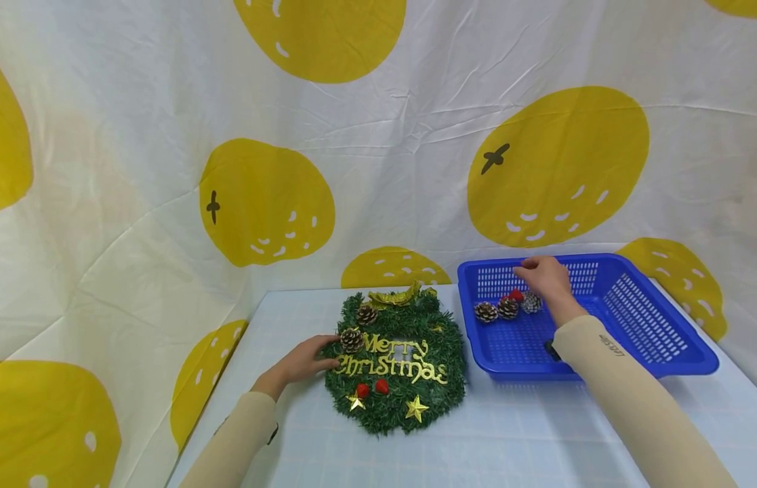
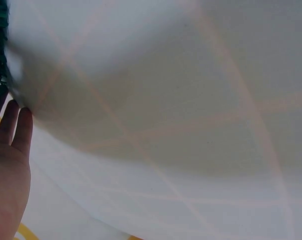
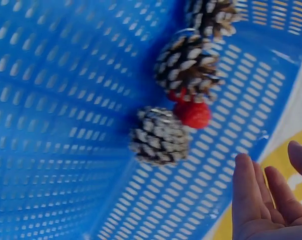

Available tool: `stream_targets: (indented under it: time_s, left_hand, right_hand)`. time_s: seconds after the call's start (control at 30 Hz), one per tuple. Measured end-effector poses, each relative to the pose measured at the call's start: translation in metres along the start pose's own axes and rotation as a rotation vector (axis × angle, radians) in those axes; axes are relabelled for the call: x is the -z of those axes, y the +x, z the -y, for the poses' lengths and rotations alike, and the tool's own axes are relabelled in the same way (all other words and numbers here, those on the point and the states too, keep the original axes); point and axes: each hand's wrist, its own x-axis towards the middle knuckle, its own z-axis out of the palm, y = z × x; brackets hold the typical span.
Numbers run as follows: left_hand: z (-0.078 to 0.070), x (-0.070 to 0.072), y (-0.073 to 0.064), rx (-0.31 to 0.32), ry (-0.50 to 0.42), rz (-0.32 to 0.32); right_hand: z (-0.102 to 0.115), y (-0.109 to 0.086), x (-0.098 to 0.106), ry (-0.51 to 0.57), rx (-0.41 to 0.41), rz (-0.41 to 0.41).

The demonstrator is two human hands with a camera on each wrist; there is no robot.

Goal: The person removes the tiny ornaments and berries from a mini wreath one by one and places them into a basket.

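A green Christmas wreath (image 1: pixel 383 413) lies on the table with gold "Merry Christmas" lettering (image 1: pixel 390 359). It carries pine cones (image 1: pixel 352 339), red berries (image 1: pixel 381 386), gold stars (image 1: pixel 417 409) and a gold bow (image 1: pixel 396 296). My left hand (image 1: pixel 301 360) touches its left edge, with fingers fairly straight in the left wrist view. Over the back of a blue basket (image 1: pixel 646 369) hovers my right hand (image 1: pixel 544 274), its thumb apart from the fingers and nothing visible between them. Beneath it, pine cones (image 3: pixel 160 135) and a red berry (image 3: pixel 193 114) sit in the basket.
A small dark object (image 1: pixel 551 350) lies in the basket, partly hidden by the right sleeve. White cloth with yellow fruit prints (image 1: pixel 378 203) hangs behind and beside the pale checked table (image 1: pixel 378 464).
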Motion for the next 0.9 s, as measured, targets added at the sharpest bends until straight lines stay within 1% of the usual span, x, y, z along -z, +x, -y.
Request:
stream_targets:
  time_s: [0.07,0.23,0.4,0.5,0.7,0.8,0.9]
  left_hand:
    - [0.0,0.0,0.0,-0.003,-0.001,0.0]
    - [0.0,-0.001,0.0,-0.01,0.0,-0.003]
    - [0.001,0.0,0.0,-0.014,-0.006,-0.004]
    - [0.002,0.001,0.0,-0.018,0.004,-0.005]
    - [0.002,0.002,0.0,-0.017,-0.009,-0.009]
    - [0.002,0.001,0.0,-0.014,-0.014,-0.006]
    - [0.002,0.0,-0.001,-0.006,-0.01,0.0]
  right_hand:
    - [0.005,-0.001,0.002,0.02,0.018,0.0]
    - [0.023,-0.005,0.008,0.039,0.099,0.012]
    - [0.045,-0.014,0.012,0.059,0.147,0.103]
    - [0.06,-0.021,0.012,0.044,0.185,0.17]
    - [0.085,-0.038,0.002,0.037,0.261,0.29]
    - [0.093,-0.048,-0.006,0.042,0.29,0.327]
    - [0.1,-0.06,-0.014,0.044,0.326,0.335]
